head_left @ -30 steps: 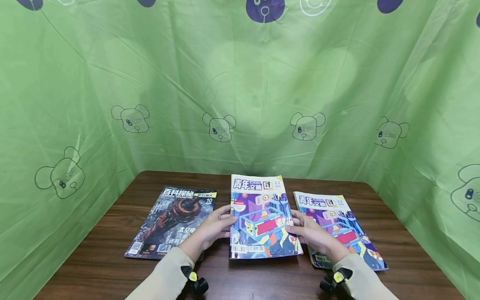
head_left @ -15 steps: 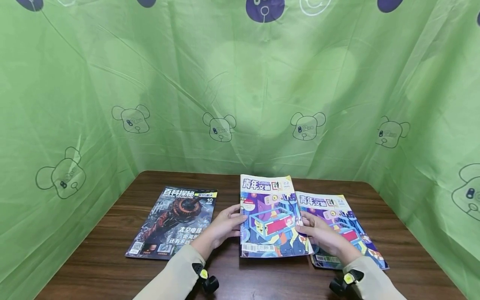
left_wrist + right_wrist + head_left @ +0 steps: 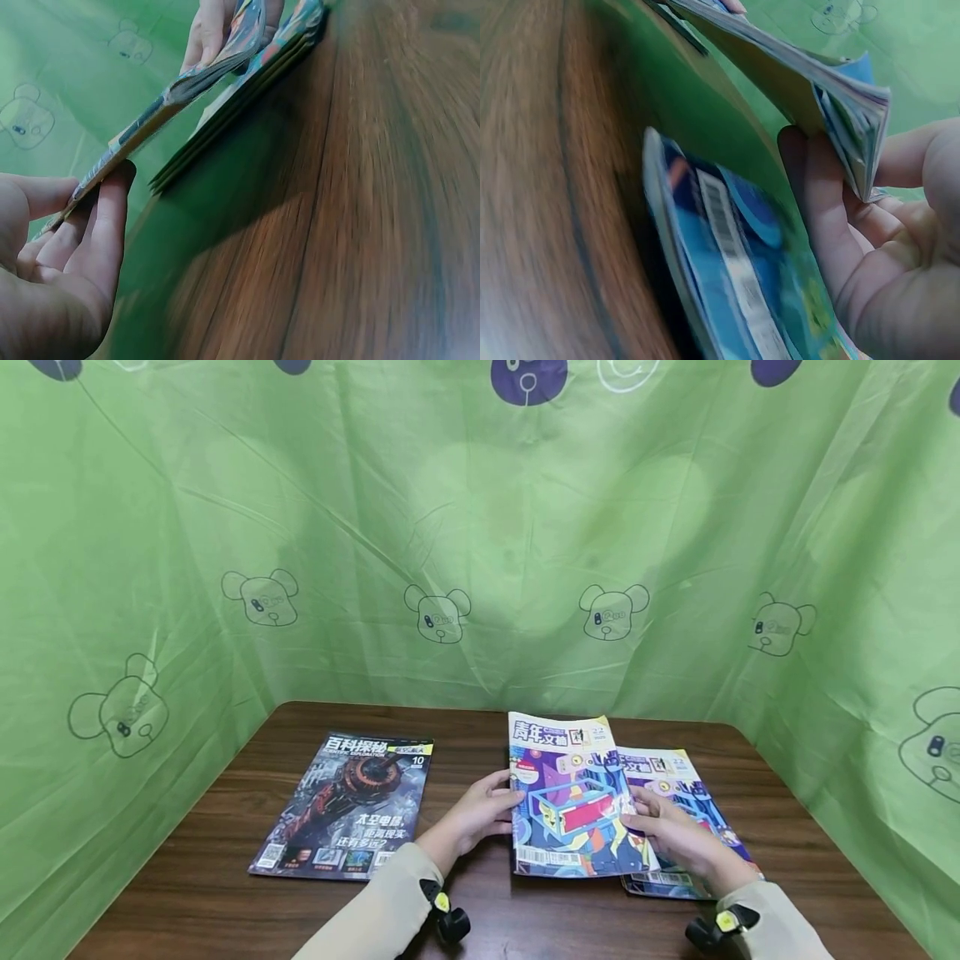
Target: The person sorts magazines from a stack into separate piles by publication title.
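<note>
Both hands hold up a colourful magazine (image 3: pixel 573 810) with a purple and blue cover, lifted above the table. My left hand (image 3: pixel 480 814) pinches its left edge, thumb on the cover and fingers beneath, as the left wrist view also shows. On the opposite edge my right hand (image 3: pixel 678 835) grips it the same way; in the right wrist view the page edges fan slightly between thumb and fingers. Below and to the right lies a stack of magazines (image 3: pixel 675 768) with the same cover on top, partly hidden by the held magazine and the right hand.
A dark magazine (image 3: pixel 341 806) with a red and black machine on its cover lies at the left of the brown wooden table (image 3: pixel 225 827). Green curtain (image 3: pixel 510 552) with bear-face prints hangs behind the table and along both sides.
Both hands have carried the held magazine to the right, so it now overlaps the stack's left part in the head view. The dark magazine has come into fuller view and stays put.
</note>
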A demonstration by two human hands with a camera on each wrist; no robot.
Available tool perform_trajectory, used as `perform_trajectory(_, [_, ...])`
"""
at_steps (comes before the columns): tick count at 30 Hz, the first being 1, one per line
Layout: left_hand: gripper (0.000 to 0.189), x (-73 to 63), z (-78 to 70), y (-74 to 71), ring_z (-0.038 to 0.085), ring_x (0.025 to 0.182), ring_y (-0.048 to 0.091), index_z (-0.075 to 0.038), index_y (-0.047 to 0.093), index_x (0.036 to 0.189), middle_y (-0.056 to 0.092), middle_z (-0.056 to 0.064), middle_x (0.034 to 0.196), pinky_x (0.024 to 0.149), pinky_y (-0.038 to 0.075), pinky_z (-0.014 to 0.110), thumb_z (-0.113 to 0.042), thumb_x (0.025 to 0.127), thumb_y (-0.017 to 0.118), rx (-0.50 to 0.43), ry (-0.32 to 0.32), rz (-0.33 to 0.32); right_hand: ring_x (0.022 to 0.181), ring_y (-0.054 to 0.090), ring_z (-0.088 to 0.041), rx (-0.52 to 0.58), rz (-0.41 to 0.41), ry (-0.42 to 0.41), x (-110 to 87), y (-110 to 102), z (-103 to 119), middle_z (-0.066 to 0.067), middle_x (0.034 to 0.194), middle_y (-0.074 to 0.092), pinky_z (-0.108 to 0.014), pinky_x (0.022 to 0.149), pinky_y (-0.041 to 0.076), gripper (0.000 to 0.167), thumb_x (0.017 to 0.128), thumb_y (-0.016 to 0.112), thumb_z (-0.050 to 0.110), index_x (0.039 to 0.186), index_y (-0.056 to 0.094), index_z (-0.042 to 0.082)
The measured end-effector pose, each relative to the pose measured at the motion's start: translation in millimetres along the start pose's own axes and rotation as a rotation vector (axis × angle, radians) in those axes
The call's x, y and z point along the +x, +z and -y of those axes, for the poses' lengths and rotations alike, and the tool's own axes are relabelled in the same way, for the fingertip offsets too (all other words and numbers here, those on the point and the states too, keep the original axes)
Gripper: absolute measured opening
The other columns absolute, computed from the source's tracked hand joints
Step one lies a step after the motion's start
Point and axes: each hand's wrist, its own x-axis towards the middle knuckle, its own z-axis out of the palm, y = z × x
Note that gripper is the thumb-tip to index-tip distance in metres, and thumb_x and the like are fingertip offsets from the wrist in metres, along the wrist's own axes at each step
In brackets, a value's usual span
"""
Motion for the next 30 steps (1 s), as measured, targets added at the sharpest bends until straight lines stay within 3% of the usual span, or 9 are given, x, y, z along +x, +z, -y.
perform_trajectory(5, [0.062,6.8,3.1,16.4,0.024,0.091,0.069,-0.003,0.037,0.152,0.070,0.014,0.115,0.081,0.060,0.040,-0.013,0.097,0.065,-0.025,-0.005,0.026,0.137,0.033,-0.048,-0.072,0.004,0.004,-8.6,-17,-4,-0.041,0.156,0.005,-0.043,0.101,0.050,0.085,0.101,0.059,0.019,0.156,-0.001,-0.009])
perform_trajectory(8, [0.061,10.3,5.1,26.1,0.025,0.095,0.069,-0.001,0.037,0.151,0.070,0.015,0.114,0.084,0.059,0.042,-0.011,0.097,0.064,-0.022,0.006,0.041,0.130,0.046,-0.039,-0.058,0.025,-0.002,-13.5,-28,-5,-0.041,0.155,0.006,-0.041,0.096,0.053,0.086,0.102,0.058,0.018,0.156,-0.005,-0.008])
perform_trajectory(11, [0.061,13.4,7.1,35.7,0.024,0.094,0.068,-0.001,0.038,0.151,0.069,0.015,0.112,0.085,0.059,0.041,-0.009,0.097,0.063,-0.016,0.002,0.049,0.110,0.062,-0.029,-0.041,0.049,-0.010,-19.2,-38,-6,-0.042,0.149,0.021,-0.042,0.087,0.058,0.086,0.103,0.056,0.016,0.155,-0.007,-0.009])
perform_trajectory(14, [0.063,16.7,9.5,45.5,0.022,0.089,0.067,0.000,0.037,0.151,0.068,0.014,0.109,0.083,0.059,0.040,-0.005,0.094,0.061,-0.018,-0.010,0.059,0.099,0.067,-0.025,-0.055,0.059,-0.013,-25.4,-48,-7,-0.039,0.140,0.036,-0.044,0.083,0.059,0.085,0.103,0.055,0.017,0.154,-0.008,-0.011])
perform_trajectory(19, [0.071,22.4,13.0,61.2,0.020,0.084,0.064,-0.001,0.037,0.152,0.063,0.013,0.103,0.083,0.060,0.040,-0.001,0.085,0.058,-0.028,-0.026,0.083,0.101,0.067,-0.024,-0.047,0.095,-0.045,-33.9,-65,-9,-0.030,0.133,0.047,-0.045,0.086,0.058,0.085,0.104,0.053,0.014,0.150,-0.013,-0.014])
perform_trajectory(24, [0.071,26.9,14.7,78.8,0.019,0.087,0.065,-0.001,0.040,0.151,0.064,0.011,0.099,0.082,0.060,0.039,0.002,0.082,0.058,-0.016,-0.013,0.081,0.101,0.068,-0.027,0.025,0.169,-0.070,-38.9,-83,-13,-0.009,0.119,0.063,-0.045,0.086,0.058,0.082,0.106,0.047,0.012,0.149,-0.018,-0.012])
perform_trajectory(30, [0.065,31.8,19.6,98.6,0.020,0.091,0.066,0.005,0.044,0.147,0.065,0.010,0.104,0.080,0.060,0.038,0.007,0.084,0.057,-0.034,0.026,0.047,0.101,0.068,-0.032,0.093,0.216,-0.084,-45.4,-102,-21,-0.010,0.116,0.067,-0.048,0.086,0.058,0.070,0.108,0.042,0.012,0.150,-0.010,-0.009])
